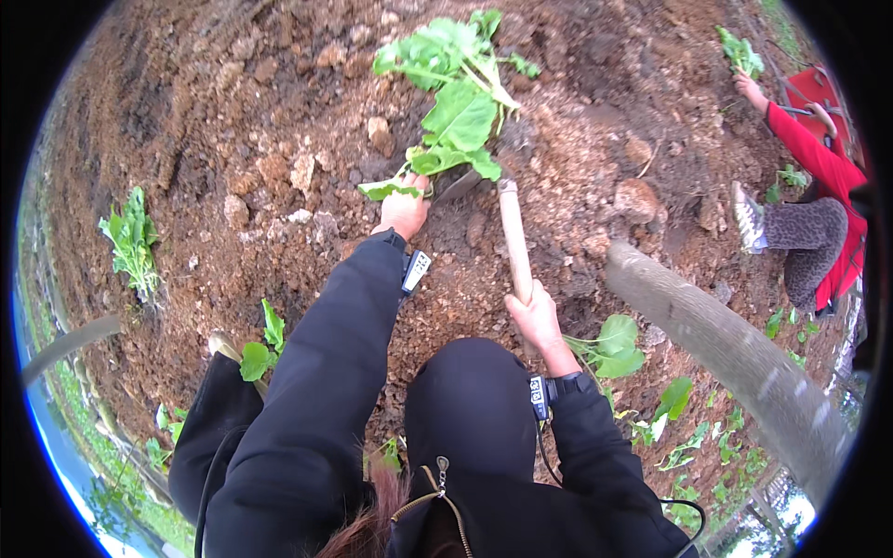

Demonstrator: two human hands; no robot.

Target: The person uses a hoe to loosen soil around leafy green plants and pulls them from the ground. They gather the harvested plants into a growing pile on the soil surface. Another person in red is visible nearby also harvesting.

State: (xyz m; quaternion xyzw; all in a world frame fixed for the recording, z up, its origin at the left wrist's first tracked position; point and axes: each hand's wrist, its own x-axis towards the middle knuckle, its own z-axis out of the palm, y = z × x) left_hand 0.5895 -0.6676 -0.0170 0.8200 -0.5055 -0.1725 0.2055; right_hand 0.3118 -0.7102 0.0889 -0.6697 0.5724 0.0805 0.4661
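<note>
My left hand (404,211) is at the soil, with its fingers around the stems of a leafy green seedling (441,162). Its roots are hidden. My right hand (536,319) grips the wooden handle (515,234) of a short hoe. Part of the hoe's metal blade (457,187) shows beside my left hand, against the dirt. Just beyond lies a bunch of similar seedlings (446,59), with pale stems pointing right. Partly hidden, the ground under the leaves cannot be made out.
A tree trunk (718,349) slants across the right side. Another seedling bunch (132,240) lies at left. Planted seedlings (617,347) stand near my knees. At far right, a person in red (816,153) holds more seedlings (741,52). Clods and stones (635,199) dot the soil.
</note>
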